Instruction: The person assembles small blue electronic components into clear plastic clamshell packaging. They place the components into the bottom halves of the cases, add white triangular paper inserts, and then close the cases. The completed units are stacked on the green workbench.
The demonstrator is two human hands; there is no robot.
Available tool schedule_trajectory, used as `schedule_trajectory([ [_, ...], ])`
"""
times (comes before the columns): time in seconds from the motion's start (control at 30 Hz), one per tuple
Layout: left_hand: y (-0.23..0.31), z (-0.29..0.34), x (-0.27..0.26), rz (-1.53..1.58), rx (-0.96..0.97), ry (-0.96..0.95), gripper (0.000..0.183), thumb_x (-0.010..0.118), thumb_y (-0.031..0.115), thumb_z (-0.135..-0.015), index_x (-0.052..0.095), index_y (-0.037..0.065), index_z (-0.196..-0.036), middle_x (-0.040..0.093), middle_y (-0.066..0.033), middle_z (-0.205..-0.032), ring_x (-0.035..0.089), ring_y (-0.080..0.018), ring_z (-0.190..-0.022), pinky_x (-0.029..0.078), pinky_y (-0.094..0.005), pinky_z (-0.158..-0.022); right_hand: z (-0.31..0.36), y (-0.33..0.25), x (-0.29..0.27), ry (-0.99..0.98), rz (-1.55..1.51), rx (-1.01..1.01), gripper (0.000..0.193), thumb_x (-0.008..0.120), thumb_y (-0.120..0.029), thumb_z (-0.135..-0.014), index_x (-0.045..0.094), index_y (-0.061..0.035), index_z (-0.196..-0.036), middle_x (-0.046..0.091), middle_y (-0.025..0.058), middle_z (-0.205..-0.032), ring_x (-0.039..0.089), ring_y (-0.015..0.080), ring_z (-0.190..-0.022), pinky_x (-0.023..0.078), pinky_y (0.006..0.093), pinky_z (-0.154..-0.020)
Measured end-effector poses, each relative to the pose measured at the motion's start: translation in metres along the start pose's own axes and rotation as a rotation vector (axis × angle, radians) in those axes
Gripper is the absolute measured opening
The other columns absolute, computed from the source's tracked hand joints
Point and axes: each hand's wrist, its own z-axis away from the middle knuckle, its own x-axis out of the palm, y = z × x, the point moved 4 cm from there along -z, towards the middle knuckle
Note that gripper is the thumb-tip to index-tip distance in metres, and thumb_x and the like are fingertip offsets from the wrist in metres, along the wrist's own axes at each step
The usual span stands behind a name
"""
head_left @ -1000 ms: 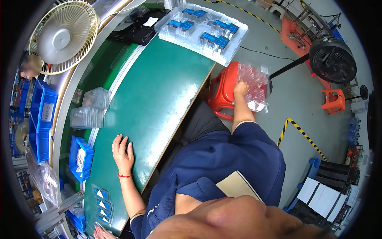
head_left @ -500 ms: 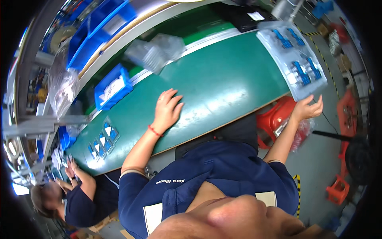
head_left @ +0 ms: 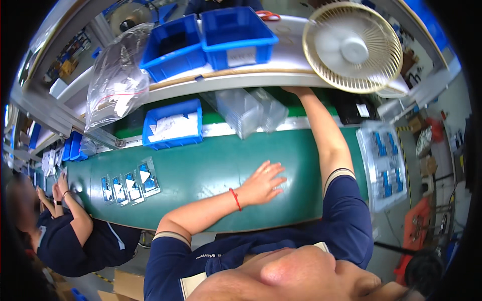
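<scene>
My left hand (head_left: 263,183) rests palm down on the green worktable (head_left: 211,165), fingers spread and holding nothing. My right arm stretches across to the far side, where my right hand (head_left: 300,91) reaches in beneath the shelf edge. Its fingers are mostly hidden there. Left of that forearm lie stacked clear plastic blister shells (head_left: 243,113). At the table's right end sits a clear plastic tray (head_left: 369,165) with several blue parts. A row of clear packs (head_left: 133,188) with blue contents and white triangular pieces lies on the left.
A blue bin (head_left: 198,138) with white slips stands at the table's back. Two larger blue bins (head_left: 241,50), a clear plastic bag (head_left: 118,80) and a fan (head_left: 354,50) are on the shelf (head_left: 226,80). A co-worker (head_left: 75,236) works at the left.
My right hand has gone from beside the blue-part tray to beneath the shelf. My left hand lies further right on the table. The view has turned, showing more of the shelf.
</scene>
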Motion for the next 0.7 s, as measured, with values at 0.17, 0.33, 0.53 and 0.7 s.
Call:
schedule_trajectory([
  [0.17,-0.006,0.015,-0.006,0.048,-0.107,0.013,0.033,0.067,0.021,-0.084,0.063,0.008,-0.114,0.049,-0.0161,-0.133,0.041,-0.0333,-0.132,0.028,-0.0528,-0.112,-0.046,-0.052,0.044,-0.492,0.18,0.149,0.064,0.06,-0.047,-0.085,0.047,-0.0087,-0.135,0.043,0.0158,-0.142,0.037,0.0315,-0.134,0.028,0.0441,-0.112],
  [0.33,-0.003,0.014,-0.007,0.082,-0.099,0.013,0.031,0.067,0.021,-0.085,0.063,0.007,-0.112,0.049,-0.0159,-0.132,0.042,-0.0327,-0.131,0.029,-0.0531,-0.111,-0.039,-0.045,0.02,-0.508,0.136,0.141,0.065,0.062,-0.048,-0.084,0.048,-0.0083,-0.133,0.046,0.0155,-0.14,0.039,0.0315,-0.132,0.029,0.0436,-0.112],
  [0.53,-0.011,0.018,-0.006,0.056,-0.077,0.096,0.029,0.068,0.02,-0.083,0.064,0.007,-0.109,0.057,-0.0137,-0.124,0.046,-0.0316,-0.127,0.029,-0.0541,-0.11,0.031,-0.093,-0.109,-0.384,-0.136,0.141,0.065,0.071,-0.037,-0.081,0.049,-0.0043,-0.133,0.057,0.0158,-0.126,0.054,0.0272,-0.117,0.04,0.039,-0.102],
  [0.7,-0.03,0.006,-0.01,0.362,-0.27,0.17,0.026,0.069,0.018,-0.085,0.066,0.004,-0.106,0.068,-0.0112,-0.101,0.061,-0.0268,-0.108,0.04,-0.0444,-0.103,0.187,-0.128,-0.173,-0.239,-1.208,0.622,0.065,0.076,-0.003,-0.078,0.046,0.0046,-0.135,0.063,0.0118,-0.097,0.064,0.0175,-0.085,0.054,0.0299,-0.072],
])
